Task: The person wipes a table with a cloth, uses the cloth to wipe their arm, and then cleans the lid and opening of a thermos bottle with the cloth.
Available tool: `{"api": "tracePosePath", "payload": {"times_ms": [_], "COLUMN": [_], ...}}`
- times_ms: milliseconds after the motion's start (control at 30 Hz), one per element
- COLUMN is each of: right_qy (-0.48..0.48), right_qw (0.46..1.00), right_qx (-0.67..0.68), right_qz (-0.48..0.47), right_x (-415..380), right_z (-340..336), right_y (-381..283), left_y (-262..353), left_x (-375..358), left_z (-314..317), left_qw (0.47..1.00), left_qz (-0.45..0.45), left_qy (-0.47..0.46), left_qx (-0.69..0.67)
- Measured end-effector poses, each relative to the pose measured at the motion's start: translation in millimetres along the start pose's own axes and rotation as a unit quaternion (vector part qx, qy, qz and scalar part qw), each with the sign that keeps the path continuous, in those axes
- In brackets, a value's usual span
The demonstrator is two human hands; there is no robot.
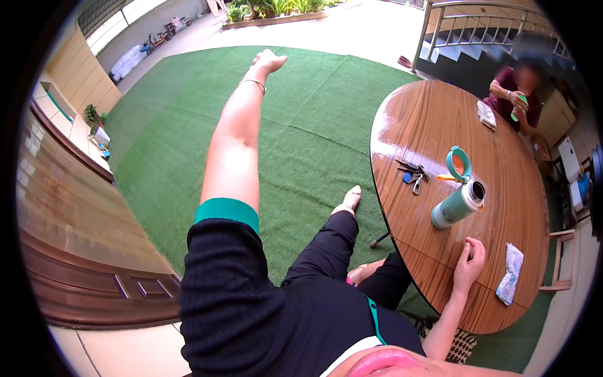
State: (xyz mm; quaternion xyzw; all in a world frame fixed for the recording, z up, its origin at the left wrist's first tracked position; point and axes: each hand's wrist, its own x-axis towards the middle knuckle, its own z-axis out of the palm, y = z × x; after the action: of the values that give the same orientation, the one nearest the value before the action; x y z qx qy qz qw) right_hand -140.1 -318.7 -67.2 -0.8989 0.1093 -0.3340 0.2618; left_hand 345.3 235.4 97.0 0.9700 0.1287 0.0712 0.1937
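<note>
My left hand is stretched far out over the green turf, its fingers curled in and nothing visible in them; a thin bracelet circles the wrist. On the wooden table rests my right hand, fingers loosely bent and apart, holding nothing. Just beyond it stands a green and white bottle with its lid flipped open. Keys with a blue tag lie left of the bottle. A crumpled white cloth is right of my right hand; another lies at the far edge.
Across the table, a person in a dark red top holds a green object. Metal railings and stairs stand behind. A brown door is at the left, a chair at the right, and plants at the far end.
</note>
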Motion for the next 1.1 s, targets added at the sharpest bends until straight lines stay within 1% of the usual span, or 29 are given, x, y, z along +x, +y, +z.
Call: {"api": "tracePosePath", "payload": {"times_ms": [67,133,267,333,400,467,500,533,567,600,667,700,733,767,800,833,867,900,933,967,1000,1033,1067,1100], "right_qy": [0.004,0.001,-0.036,-0.125,-0.152,-0.172,-0.163,-0.145,-0.118,-0.088,-0.007,0.015,0.034,0.065,0.085,0.128,0.117,0.034,-0.025,-0.069,-0.046,-0.030,-0.004,0.008], "right_qw": [1.000,0.998,0.996,0.975,0.954,0.934,0.928,0.926,0.933,0.942,0.975,0.987,0.988,0.985,0.978,0.945,0.896,0.876,0.878,0.885,0.897,0.904,0.924,0.933], "right_qx": [-0.005,0.061,0.073,0.161,0.194,0.181,0.200,0.208,0.204,0.188,0.098,0.002,-0.081,-0.141,-0.189,-0.301,-0.424,-0.459,-0.440,-0.392,-0.378,-0.389,-0.363,-0.338], "right_qz": [-0.009,-0.020,-0.040,-0.085,-0.171,-0.255,-0.270,-0.278,-0.272,-0.262,-0.200,-0.161,-0.128,-0.069,-0.019,-0.017,0.055,0.148,0.186,0.242,0.224,0.175,0.122,0.122], "right_x": [-1.8,-0.7,1.4,3.1,6.8,13.2,13.9,14.6,13.7,10.5,10.2,12.7,19.6,27.6,32.4,30.8,22.1,19.0,14.0,15.0,18.7,18.1,17.4,16.4], "right_z": [0.8,1.3,-5.0,-7.2,-3.7,-3.7,-2.4,-6.6,-12.2,-19.1,-39.4,-56.0,-68.6,-81.0,-94.8,-107.2,-113.8,-124.2,-131.5,-133.5,-135.6,-136.7,-139.5,-139.9], "right_y": [-1.2,-5.1,-53.4,-91.0,-132.3,-157.6,-162.9,-164.1,-157.5,-144.2,-107.1,-82.1,-55.1,-16.7,27.5,73.1,112.3,150.6,202.1,204.2,225.2,234.6,258.7,258.7], "left_y": [-5.1,-7.1,-0.2,12.8,19.3,35.3,37.0,36.8,31.9,27.6,12.8,-2.6,-31.5,-26.6,-40.3,-51.7,-64.0,-74.1,-73.2,-73.1,-79.6,-66.0,-55.4,-50.0], "left_x": [6.7,13.1,1.1,-21.3,-26.2,-41.9,-45.4,-49.4,-45.3,-33.9,-12.4,11.2,66.2,42.4,57.9,68.8,77.9,68.0,45.8,20.9,8.6,-13.3,-10.6,-35.5], "left_z": [20.1,39.0,65.7,69.5,82.1,89.3,92.3,93.1,101.9,104.5,109.9,116.4,136.4,119.3,123.7,133.8,142.1,141.9,143.3,137.4,143.8,145.8,156.5,156.9], "left_qw": [1.000,1.000,0.998,0.995,0.994,0.993,0.993,0.991,0.985,0.975,0.975,0.976,0.972,0.964,0.955,0.923,0.881,0.859,0.846,0.838,0.834,0.818,0.808,0.771], "left_qz": [0.007,0.000,-0.018,-0.016,-0.014,0.019,0.059,0.109,0.099,0.066,0.065,0.071,0.078,0.025,0.013,0.041,0.063,0.075,0.085,0.079,0.063,-0.026,-0.128,-0.181], "left_qy": [0.023,0.015,-0.023,-0.042,-0.056,-0.077,-0.091,-0.078,-0.111,-0.174,-0.159,-0.138,-0.138,-0.147,-0.160,-0.202,-0.248,-0.258,-0.250,-0.232,-0.209,-0.180,-0.147,-0.098], "left_qx": [-0.004,-0.020,-0.048,-0.093,-0.089,-0.086,-0.053,-0.021,-0.083,-0.124,-0.144,-0.151,-0.173,-0.221,-0.250,-0.325,-0.397,-0.437,-0.464,-0.488,-0.507,-0.546,-0.556,-0.603]}}
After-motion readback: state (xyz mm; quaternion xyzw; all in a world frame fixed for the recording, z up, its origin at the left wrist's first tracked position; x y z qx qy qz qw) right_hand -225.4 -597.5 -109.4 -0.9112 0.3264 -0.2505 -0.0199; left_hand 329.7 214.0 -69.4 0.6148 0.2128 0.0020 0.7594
